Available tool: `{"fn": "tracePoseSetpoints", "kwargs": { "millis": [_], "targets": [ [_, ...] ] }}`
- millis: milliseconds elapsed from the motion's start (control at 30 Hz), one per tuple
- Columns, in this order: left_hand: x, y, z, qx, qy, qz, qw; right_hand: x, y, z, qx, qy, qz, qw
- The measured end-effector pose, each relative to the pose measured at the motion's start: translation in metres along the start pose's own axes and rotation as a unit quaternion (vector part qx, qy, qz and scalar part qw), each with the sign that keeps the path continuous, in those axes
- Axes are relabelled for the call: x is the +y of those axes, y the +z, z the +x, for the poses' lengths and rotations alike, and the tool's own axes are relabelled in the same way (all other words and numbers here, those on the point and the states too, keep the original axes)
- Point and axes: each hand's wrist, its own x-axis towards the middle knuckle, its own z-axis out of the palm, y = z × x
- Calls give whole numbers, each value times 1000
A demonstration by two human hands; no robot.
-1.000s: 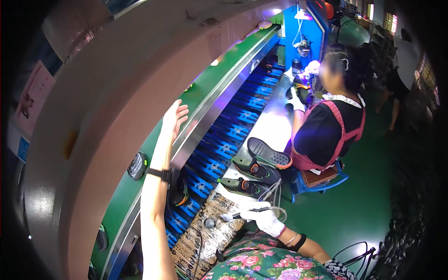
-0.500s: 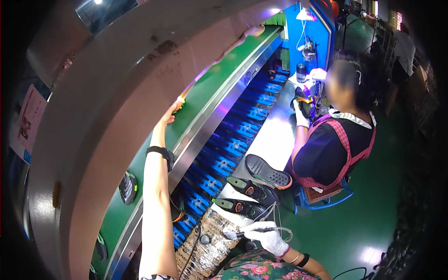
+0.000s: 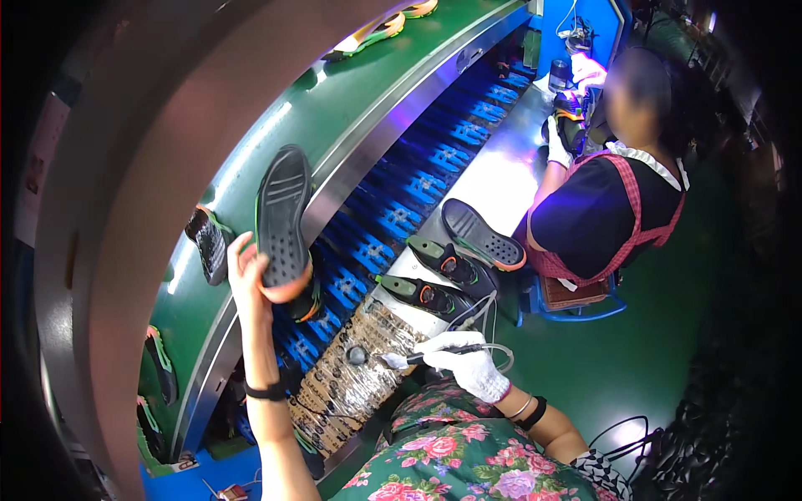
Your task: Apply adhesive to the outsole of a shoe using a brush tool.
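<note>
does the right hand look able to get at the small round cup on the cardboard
Probably yes: the right hand holds a brush-like tool whose tip points toward the small round cup, with nothing visible standing between tip and cup.

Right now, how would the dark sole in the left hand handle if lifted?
The dark sole seems fairly stiff: its far end juts beyond the grip of the left hand without visible sag. Probably light for its size: holes dot its held end.
</note>
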Motion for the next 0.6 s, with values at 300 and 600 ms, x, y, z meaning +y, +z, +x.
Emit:
{"fn": "tracePoseSetpoints", "kwargs": {
  "millis": [300, 600],
  "targets": [
    [-72, 0, -66, -57, -200, -160, 965, -22, 20, -14, 71, 28, 162, 984],
    [-80, -23, -190, -232, -303, -399, 834, -50, 78, -20, 45, -96, 31, 994]
  ]
}}
